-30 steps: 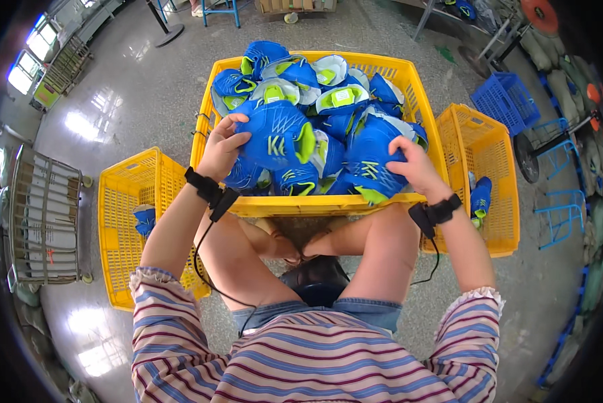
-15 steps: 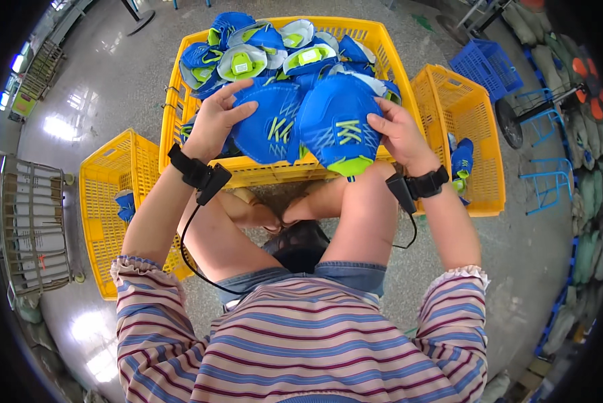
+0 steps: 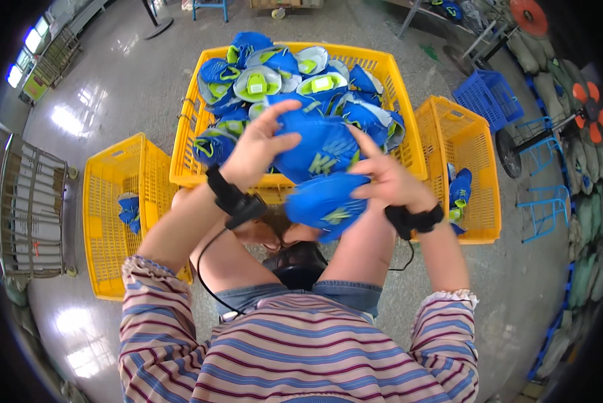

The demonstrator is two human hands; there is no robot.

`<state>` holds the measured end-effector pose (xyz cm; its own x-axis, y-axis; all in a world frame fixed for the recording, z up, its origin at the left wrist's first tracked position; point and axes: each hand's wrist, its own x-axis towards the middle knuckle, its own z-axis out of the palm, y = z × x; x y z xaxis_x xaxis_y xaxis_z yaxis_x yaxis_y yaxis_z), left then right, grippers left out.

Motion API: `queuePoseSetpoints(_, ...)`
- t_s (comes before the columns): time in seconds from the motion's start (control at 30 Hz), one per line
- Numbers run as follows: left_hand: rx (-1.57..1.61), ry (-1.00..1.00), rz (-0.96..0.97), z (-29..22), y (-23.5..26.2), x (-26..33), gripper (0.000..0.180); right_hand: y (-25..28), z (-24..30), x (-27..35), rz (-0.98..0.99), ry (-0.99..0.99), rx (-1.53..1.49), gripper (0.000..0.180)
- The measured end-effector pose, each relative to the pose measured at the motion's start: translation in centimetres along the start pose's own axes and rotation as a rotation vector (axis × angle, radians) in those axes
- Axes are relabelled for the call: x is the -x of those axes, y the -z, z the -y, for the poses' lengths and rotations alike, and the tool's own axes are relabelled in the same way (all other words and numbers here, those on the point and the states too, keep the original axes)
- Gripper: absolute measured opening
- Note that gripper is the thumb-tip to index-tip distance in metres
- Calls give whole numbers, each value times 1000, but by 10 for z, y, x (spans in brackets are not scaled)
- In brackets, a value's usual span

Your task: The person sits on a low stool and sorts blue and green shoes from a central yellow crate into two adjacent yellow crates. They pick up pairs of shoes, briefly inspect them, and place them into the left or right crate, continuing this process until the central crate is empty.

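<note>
My left hand [image 3: 255, 149] grips a blue shoe upper [image 3: 303, 149] with pale green lacing, thumb and fingers at its left edge, above the near side of the large crate. A second blue shoe upper [image 3: 320, 199], smeared by motion, hangs lower and nearer my lap. My right hand [image 3: 397, 183] pinches that one at its right edge, while its index finger reaches up beside the first upper. Behind them, the large yellow crate [image 3: 403, 101] is heaped with blue uppers [image 3: 257, 84] that have grey and lime-green linings.
Smaller yellow crates stand left [image 3: 103, 221] and right [image 3: 484, 195], each with a few blue uppers inside. Farther right are a blue crate [image 3: 487, 101], blue metal stool frames [image 3: 544, 208] and a fan with orange blades [image 3: 590, 113]. A wheeled rack [image 3: 36, 208] stands far left.
The right upper has come down and toward me, tilting sideways below the left one. Both hands have moved closer together. The view has shifted, showing more floor beyond the large crate.
</note>
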<state>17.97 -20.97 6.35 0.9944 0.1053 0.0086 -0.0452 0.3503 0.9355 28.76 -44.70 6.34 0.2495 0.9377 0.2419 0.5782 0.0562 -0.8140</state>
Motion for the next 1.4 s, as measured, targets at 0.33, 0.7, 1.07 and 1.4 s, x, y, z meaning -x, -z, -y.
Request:
queuePoseSetpoints(0.33,633,-307,111,4,33,7,12,-51,3,44,-374,-80,-594,29)
queuePoseSetpoints(0.7,594,-178,334,41,7,20,25,-93,-4,19,-518,-115,-1793,60)
queuePoseSetpoints(1.07,-173,143,370,21,13,50,83,-71,-3,23,-423,110,-1231,19)
queuePoseSetpoints(1.4,76,80,-29,28,-19,40,40,-88,11,12,-720,7,-1121,43)
